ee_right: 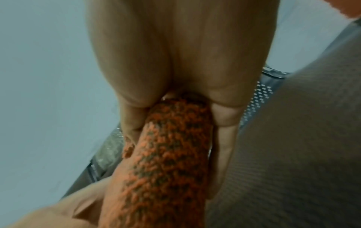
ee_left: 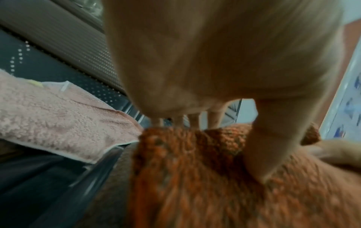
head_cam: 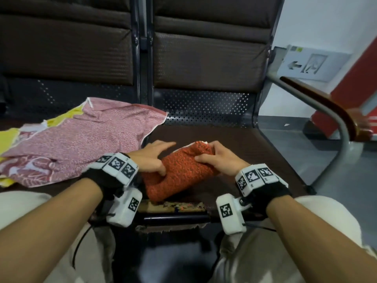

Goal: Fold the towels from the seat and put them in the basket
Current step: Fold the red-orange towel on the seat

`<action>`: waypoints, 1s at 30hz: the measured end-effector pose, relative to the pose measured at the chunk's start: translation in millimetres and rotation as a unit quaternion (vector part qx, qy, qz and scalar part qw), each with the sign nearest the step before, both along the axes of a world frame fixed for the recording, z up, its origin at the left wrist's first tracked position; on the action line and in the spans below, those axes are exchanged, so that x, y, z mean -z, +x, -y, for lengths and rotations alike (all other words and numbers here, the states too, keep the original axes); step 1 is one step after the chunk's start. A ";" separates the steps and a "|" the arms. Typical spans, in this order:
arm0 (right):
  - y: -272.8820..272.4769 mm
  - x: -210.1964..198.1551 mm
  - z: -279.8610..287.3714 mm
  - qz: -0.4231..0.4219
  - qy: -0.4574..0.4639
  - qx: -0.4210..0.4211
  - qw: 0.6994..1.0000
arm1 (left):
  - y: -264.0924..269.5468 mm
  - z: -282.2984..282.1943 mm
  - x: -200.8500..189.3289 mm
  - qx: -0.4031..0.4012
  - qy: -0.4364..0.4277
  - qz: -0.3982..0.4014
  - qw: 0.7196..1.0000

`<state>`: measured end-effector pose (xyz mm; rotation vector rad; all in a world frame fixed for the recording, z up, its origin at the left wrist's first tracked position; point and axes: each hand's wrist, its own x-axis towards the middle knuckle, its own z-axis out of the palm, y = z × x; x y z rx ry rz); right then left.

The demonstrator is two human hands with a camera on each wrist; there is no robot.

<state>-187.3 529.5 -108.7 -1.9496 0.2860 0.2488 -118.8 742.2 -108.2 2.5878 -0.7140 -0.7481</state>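
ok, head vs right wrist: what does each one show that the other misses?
Head only: the pink towel lying unfolded on the seat to the left, the armrest on the right, and the left hand with its thumb on the orange towel.

Right wrist only: the underside of the right hand's grip, with the thumb and fingers either side of the folded orange edge.

Both: the right hand gripping the orange towel. No basket in either.

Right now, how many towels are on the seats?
2, perhaps more hidden. The orange towel is folded on the right seat, gripped by the left hand and right hand. The pink towel lies spread to its left.
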 end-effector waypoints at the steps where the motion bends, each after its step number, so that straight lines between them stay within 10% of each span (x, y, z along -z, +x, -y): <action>1: -7.9 -9.3 -2.4 0.038 -0.008 -0.013 0.999 | -6.5 -0.6 -10.2 0.011 -0.057 -0.015 0.998; 8: -75.6 -84.5 11.0 0.229 -0.071 0.019 0.971 | -63.3 25.2 -64.4 0.064 -0.236 -0.121 0.962; 18: -177.8 -126.7 122.4 0.338 -0.007 0.267 0.902 | -138.4 137.9 -120.8 0.121 -0.213 0.067 0.967; 24: -260.4 -76.0 215.5 0.306 0.063 0.407 0.858 | -189.7 263.7 -115.2 0.240 -0.113 0.135 0.955; 30: -359.7 23.4 276.2 0.177 0.084 0.483 0.854 | -250.4 359.6 -15.4 0.354 -0.041 0.071 0.932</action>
